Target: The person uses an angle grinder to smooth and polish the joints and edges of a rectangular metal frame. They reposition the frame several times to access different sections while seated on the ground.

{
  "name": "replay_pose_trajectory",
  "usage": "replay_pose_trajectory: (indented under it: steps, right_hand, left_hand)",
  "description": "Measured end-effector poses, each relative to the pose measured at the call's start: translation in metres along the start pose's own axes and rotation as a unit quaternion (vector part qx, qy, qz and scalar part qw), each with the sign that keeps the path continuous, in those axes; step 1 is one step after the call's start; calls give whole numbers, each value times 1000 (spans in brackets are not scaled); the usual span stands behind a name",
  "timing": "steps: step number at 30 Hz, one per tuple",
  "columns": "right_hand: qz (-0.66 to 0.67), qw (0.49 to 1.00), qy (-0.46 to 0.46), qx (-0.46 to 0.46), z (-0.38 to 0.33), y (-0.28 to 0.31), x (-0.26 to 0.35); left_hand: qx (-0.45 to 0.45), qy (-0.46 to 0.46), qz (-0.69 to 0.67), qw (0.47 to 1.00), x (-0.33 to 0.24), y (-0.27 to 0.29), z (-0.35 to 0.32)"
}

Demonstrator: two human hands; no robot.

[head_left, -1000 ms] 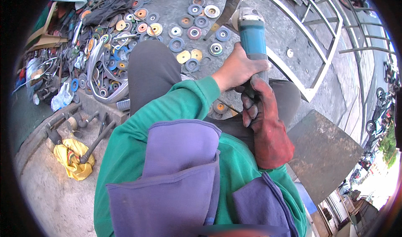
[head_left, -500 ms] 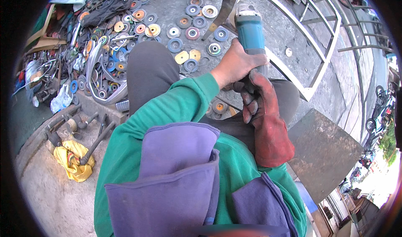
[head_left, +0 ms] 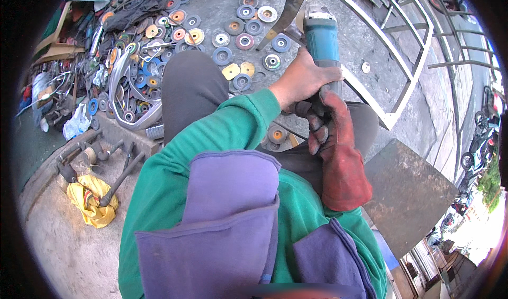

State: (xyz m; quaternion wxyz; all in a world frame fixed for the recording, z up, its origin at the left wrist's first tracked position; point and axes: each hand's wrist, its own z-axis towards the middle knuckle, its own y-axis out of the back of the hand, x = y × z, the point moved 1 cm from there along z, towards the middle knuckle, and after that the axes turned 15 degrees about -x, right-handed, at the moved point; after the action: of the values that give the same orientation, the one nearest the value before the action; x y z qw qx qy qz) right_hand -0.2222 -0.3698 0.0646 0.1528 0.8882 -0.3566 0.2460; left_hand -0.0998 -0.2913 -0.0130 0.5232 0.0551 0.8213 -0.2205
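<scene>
My bare left hand (head_left: 305, 78) wraps around the body of a teal and grey angle grinder (head_left: 322, 41), with the thumb lying across it. At the tool's rear end, my right hand (head_left: 329, 115) in a worn red glove is closed around the grip. The grinder points away from me, its metal head at the far end. A pale disc edge (head_left: 300, 20) shows at the left of that head, close beside a dark metal bar (head_left: 292, 7). Whether disc and bar touch, I cannot tell.
Many used grinding discs (head_left: 222, 56) lie on the ground to the far left. A white metal frame (head_left: 389, 45) stretches across the far right. A rusty square plate (head_left: 411, 196) is at my right; a yellow cloth (head_left: 91, 201) lies by pipes at my left.
The grinder and my left hand sit slightly farther right in the picture, and the background has shifted a little too. Both grips are unchanged.
</scene>
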Motion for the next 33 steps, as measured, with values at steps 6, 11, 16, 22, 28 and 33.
replay_pose_trajectory:
  steps: [6,11,16,22,28,33]
  right_hand:
    - [-3,999,-8,33,4,1,0]
    - [0,1000,4,24,2,1,-2]
    - [-2,1000,9,7,1,0,-4]
    - [28,999,28,14,-8,2,-9]
    - [17,999,32,22,-8,-1,-6]
    - [-3,999,27,25,-8,-3,-5]
  left_hand:
    - [-33,-3,56,998,-1,3,-2]
    - [21,2,31,999,-3,4,1]
    - [12,3,24,1000,1,3,-1]
    - [46,-24,28,998,7,-4,0]
    - [6,-22,34,999,11,3,-3]
    - [-4,18,48,999,8,6,-5]
